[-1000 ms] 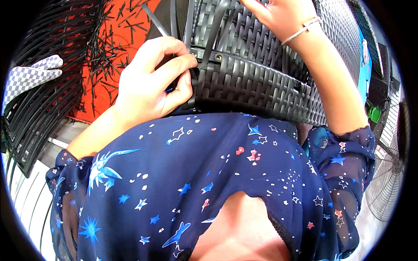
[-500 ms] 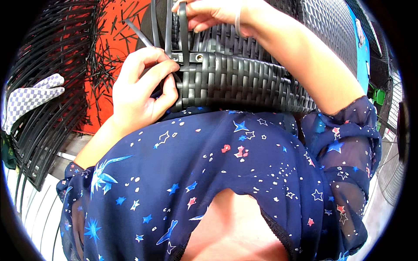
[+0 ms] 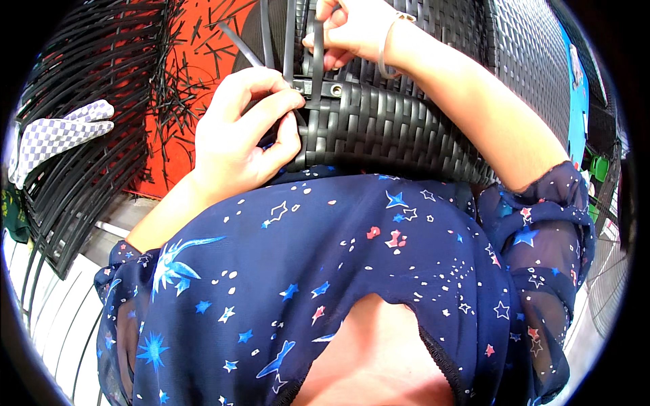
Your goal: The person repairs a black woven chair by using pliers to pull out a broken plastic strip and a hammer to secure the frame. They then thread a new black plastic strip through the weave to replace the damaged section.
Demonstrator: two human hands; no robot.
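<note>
A black woven wicker piece [image 3: 399,128], made of flat plastic strips, lies across in front of my body. My left hand [image 3: 247,128] is closed at its left end, thumb and index finger pressed together on the edge of the weave. Exactly which strand sits in that pinch is hidden. Above, my right hand [image 3: 359,34] has its fingers curled on an upright flat black strip [image 3: 317,71] that rises from the weave. Other loose strips [image 3: 289,40] stand up beside it. A metal-ringed hole [image 3: 336,90] shows in a bar at the woven edge.
Cut black strip scraps [image 3: 179,88] litter a red surface [image 3: 162,159] at the left. Beyond it hangs a fringe of long black strands [image 3: 101,61] with a checkered glove [image 3: 64,135] on it. More black wicker [image 3: 528,54] fills the far right, beside a blue surface [image 3: 577,101].
The whole view has shifted, so hands and wicker sit farther right in the picture. Both hands keep nearly the same grip; the right hand is slightly lower along the upright strip.
</note>
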